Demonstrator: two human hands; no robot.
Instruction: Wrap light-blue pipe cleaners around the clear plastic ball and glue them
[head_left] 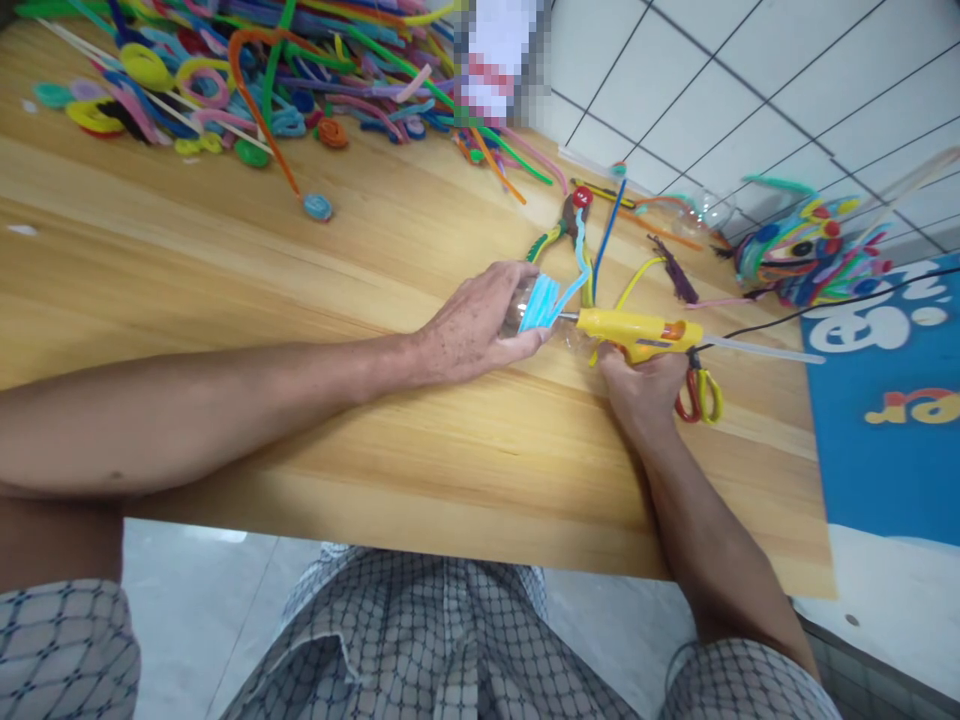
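My left hand (480,325) is closed round a clear plastic bottle piece wrapped with light blue pipe cleaner (541,300), holding it just above the wooden table (300,300). My right hand (643,385) grips a yellow glue gun (637,333) by its handle. The gun's metal nozzle points left and touches the blue wrap. A clear glue stick (765,350) pokes out of the gun's back, and a black cord (825,305) runs off to the right.
Red and yellow scissors (699,393) lie by my right hand. Green-handled pliers (559,235) and loose pipe cleaners lie behind the bottle. A big heap of coloured pipe cleaners (262,60) fills the far left. A colourful craft (806,250) sits at the right edge.
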